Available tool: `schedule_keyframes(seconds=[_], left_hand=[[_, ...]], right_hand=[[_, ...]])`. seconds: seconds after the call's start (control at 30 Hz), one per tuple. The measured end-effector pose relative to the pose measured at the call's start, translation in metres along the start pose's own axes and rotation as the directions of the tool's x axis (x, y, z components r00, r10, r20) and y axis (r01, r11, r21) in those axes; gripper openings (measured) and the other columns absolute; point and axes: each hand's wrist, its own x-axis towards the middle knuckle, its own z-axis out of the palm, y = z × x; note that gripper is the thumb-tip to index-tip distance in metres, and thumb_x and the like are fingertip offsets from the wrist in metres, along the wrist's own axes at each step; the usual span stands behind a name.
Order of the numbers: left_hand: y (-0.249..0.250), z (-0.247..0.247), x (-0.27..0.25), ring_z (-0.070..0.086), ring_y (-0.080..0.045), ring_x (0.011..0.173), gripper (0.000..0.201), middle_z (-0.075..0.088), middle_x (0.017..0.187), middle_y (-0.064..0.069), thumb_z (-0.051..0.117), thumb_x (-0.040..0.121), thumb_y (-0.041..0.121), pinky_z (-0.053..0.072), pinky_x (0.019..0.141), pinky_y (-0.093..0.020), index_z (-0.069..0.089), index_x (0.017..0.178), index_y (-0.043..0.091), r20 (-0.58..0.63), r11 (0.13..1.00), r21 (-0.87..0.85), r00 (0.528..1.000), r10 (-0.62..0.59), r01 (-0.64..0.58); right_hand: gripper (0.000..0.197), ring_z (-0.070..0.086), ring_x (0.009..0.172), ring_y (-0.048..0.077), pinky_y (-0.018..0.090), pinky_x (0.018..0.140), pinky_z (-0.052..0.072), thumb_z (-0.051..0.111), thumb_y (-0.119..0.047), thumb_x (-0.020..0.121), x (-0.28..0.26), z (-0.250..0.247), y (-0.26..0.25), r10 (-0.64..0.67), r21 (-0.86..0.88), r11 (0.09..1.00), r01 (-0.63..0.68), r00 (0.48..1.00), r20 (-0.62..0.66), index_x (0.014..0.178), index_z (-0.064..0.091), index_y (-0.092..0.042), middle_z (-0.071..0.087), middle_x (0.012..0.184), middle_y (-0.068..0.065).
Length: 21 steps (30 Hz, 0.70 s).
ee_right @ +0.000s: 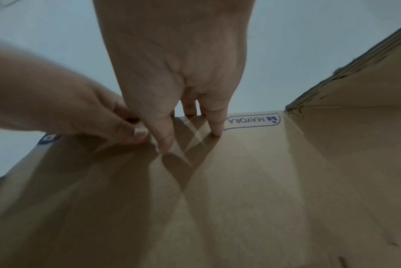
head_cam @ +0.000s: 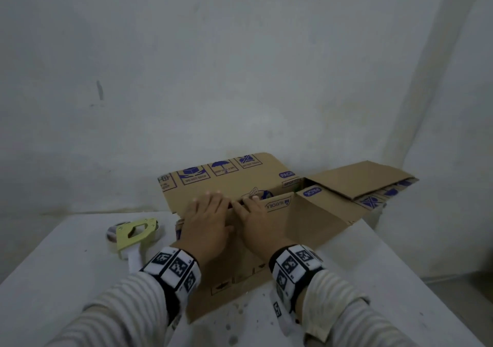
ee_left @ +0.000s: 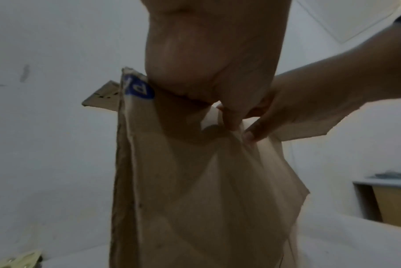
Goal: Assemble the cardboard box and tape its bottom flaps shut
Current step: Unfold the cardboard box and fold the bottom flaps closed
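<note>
Both hands (head_cam: 205,221) flat atop cardboard box (head_cam: 314,221) flap.

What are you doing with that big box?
A person is putting together a brown cardboard box on a white table. Both hands lie on the near flap: the left hand rests flat on it, and the right hand presses with its fingers at the flap's far edge. The far flap and a side flap are open. A tape dispenser sits on the table to the left, not held by anyone. Whether any new tape is on the seam, I cannot tell.
</note>
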Motion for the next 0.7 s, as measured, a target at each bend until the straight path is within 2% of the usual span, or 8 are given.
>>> schedule_keyframes(seconds=[0.1,0.2,0.3,0.4,0.47,0.53,0.63,0.7], left_hand=[[-0.001,0.007,0.001,0.027,-0.027,0.143,0.069,0.031,0.154,-0.005,0.054,0.086,0.046,0.022,0.114,-0.048,0.032,0.145,0.019,-0.045,0.995,0.098,0.999,0.001,0.003],[-0.007,0.007,0.005,0.021,-0.025,0.145,0.071,0.024,0.157,-0.004,0.051,0.088,0.046,0.019,0.114,-0.047,0.024,0.148,0.019,-0.038,0.995,0.096,0.999,-0.003,0.007],[-0.010,0.004,0.009,0.017,-0.024,0.146,0.072,0.019,0.158,-0.003,0.048,0.090,0.048,0.017,0.115,-0.045,0.020,0.149,0.019,-0.030,0.996,0.088,1.000,-0.003,0.006],[-0.007,0.003,0.009,0.017,-0.023,0.145,0.071,0.019,0.158,-0.002,0.047,0.090,0.049,0.017,0.114,-0.043,0.019,0.149,0.020,-0.012,0.996,0.086,1.000,-0.005,0.006],[-0.007,0.002,0.011,0.022,-0.022,0.143,0.070,0.025,0.155,-0.001,0.050,0.088,0.048,0.020,0.112,-0.042,0.023,0.147,0.021,-0.023,0.997,0.077,1.000,-0.011,0.013],[-0.007,0.001,0.012,0.025,-0.022,0.141,0.068,0.028,0.153,0.000,0.052,0.087,0.047,0.022,0.110,-0.043,0.026,0.145,0.022,-0.012,0.998,0.059,1.000,-0.026,0.027],[-0.003,-0.001,0.016,0.026,-0.022,0.141,0.064,0.027,0.153,0.001,0.047,0.089,0.047,0.024,0.110,-0.045,0.025,0.144,0.024,0.058,0.995,0.061,0.994,-0.088,0.085],[0.007,-0.003,0.022,0.029,-0.024,0.139,0.052,0.030,0.151,0.000,0.038,0.092,0.042,0.023,0.110,-0.050,0.029,0.140,0.025,0.112,0.988,0.034,0.981,-0.156,0.153]], right_hand=[[0.062,0.007,0.148,0.025,0.042,0.118,0.020,0.043,-0.014,0.096,-0.008,-0.007,0.018,0.063,-0.031,0.998,-0.064,0.998,-0.031,0.151,0.016,-0.020,0.012,0.160,0.005],[0.058,0.012,0.146,0.028,0.048,0.118,0.010,0.037,-0.015,0.094,-0.017,-0.014,0.044,0.253,-0.073,0.959,-0.274,0.943,-0.218,0.149,0.020,-0.017,0.020,0.157,0.010],[0.060,0.008,0.147,0.032,0.045,0.120,0.005,0.036,-0.011,0.092,-0.025,-0.016,0.066,0.386,-0.087,0.905,-0.416,0.891,-0.239,0.149,0.018,-0.012,0.017,0.157,0.014],[0.059,0.023,0.141,0.035,0.047,0.116,0.019,0.034,-0.010,0.092,-0.029,-0.015,0.070,0.405,-0.134,0.886,-0.444,0.881,-0.243,0.149,0.018,-0.012,0.024,0.153,0.017],[0.054,0.037,0.129,0.036,0.047,0.105,0.030,0.033,-0.013,0.093,-0.031,-0.017,0.077,0.460,-0.151,0.849,-0.506,0.849,-0.260,0.146,0.023,-0.014,0.029,0.149,0.017],[0.049,0.043,0.122,0.037,0.047,0.098,0.036,0.035,-0.015,0.093,-0.034,-0.019,0.089,0.503,-0.147,0.823,-0.549,0.824,-0.262,0.142,0.029,-0.016,0.034,0.145,0.018],[0.054,0.044,0.121,0.037,0.045,0.091,0.042,0.038,-0.012,0.092,-0.037,-0.014,0.109,0.481,-0.167,0.846,-0.506,0.860,-0.169,0.144,0.024,-0.020,0.039,0.138,0.019],[0.060,0.041,0.123,0.038,0.043,0.093,0.043,0.039,-0.010,0.093,-0.036,-0.009,0.116,0.448,-0.144,0.877,-0.458,0.889,-0.099,0.148,0.016,-0.020,0.035,0.141,0.020]])
